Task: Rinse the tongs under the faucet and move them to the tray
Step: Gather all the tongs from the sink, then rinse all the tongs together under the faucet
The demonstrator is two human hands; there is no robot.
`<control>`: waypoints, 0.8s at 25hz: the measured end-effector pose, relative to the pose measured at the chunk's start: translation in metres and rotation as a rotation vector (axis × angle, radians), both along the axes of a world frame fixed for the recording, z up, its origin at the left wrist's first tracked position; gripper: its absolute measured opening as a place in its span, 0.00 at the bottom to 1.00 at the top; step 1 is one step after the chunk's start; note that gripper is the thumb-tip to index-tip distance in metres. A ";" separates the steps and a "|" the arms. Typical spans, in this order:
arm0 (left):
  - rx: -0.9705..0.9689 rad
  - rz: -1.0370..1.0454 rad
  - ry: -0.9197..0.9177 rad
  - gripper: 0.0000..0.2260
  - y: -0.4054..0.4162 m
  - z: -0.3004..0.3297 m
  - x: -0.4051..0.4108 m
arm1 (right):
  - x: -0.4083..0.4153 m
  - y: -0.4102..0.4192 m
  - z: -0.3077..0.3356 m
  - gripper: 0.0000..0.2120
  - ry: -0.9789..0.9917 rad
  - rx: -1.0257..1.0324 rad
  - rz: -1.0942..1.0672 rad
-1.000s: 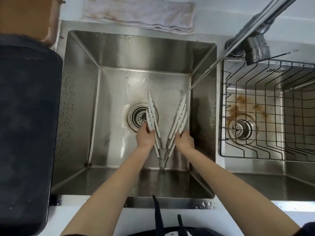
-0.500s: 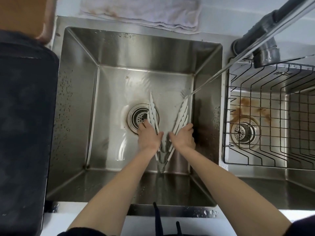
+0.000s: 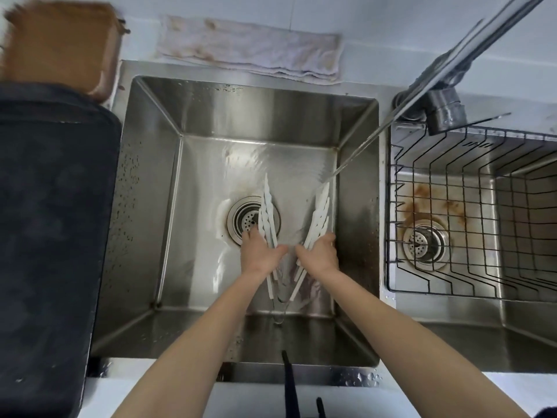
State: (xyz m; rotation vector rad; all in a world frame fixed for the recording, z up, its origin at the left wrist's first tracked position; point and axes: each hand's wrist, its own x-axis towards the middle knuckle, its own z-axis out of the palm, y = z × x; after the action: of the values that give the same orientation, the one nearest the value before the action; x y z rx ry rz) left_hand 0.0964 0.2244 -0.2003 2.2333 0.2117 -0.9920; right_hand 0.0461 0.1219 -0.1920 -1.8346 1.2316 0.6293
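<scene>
Both hands are down in the big square stainless steel sink basin (image 3: pixel 150 206), holding a bundle of white-tipped metal tongs (image 3: pixel 318 215) splayed out in a V. The left hand (image 3: pixel 259 256) is wrapped around the left set of arms, fingers curled around them with the thumb sticking out toward the middle. The right hand (image 3: pixel 319 257) grips the right set the same way, fingers closed on the arms. The hinge ends meet at the near side of the basin, closer to the person than either hand.

The white serrated tips point toward the far wall of the basin. The left tips lie right over the round metal drain strainer (image 3: pixel 244 220), and the right tips sit under the thin stream of water (image 3: pixel 352 158) running from the long chrome faucet spout (image 3: pixel 470 55), which reaches in from the right of the basin.

Left of the basin there's a dark flat tray (image 3: pixel 51 221) on the tabletop. Behind the basin lies a stained white folded cloth (image 3: pixel 250 54). To the right of the basin a black wire rack (image 3: pixel 470 212) sits in a second, smaller sink.
</scene>
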 end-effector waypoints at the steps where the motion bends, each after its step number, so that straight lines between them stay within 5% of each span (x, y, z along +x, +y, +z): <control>1: -0.058 0.036 -0.010 0.24 0.000 0.006 0.001 | 0.000 -0.001 0.006 0.39 -0.030 0.017 -0.024; 4: -0.251 0.136 -0.007 0.18 -0.002 0.032 0.008 | 0.004 -0.004 0.031 0.39 -0.112 0.095 -0.101; 7: -0.416 0.185 0.031 0.21 -0.009 0.062 0.014 | 0.007 -0.010 0.058 0.27 -0.265 0.155 -0.252; 14: -0.645 0.097 0.005 0.15 -0.019 0.127 0.032 | 0.004 -0.033 0.116 0.17 -0.472 0.232 -0.325; 20: -0.808 0.054 -0.116 0.04 -0.047 0.179 0.039 | 0.002 -0.042 0.142 0.01 -0.634 0.496 -0.565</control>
State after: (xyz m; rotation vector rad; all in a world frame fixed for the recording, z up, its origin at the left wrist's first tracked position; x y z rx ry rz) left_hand 0.1358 0.1777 -0.0214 1.5219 -0.1616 -0.7332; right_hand 0.0478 0.0798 -0.0497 -1.0655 0.9707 0.0085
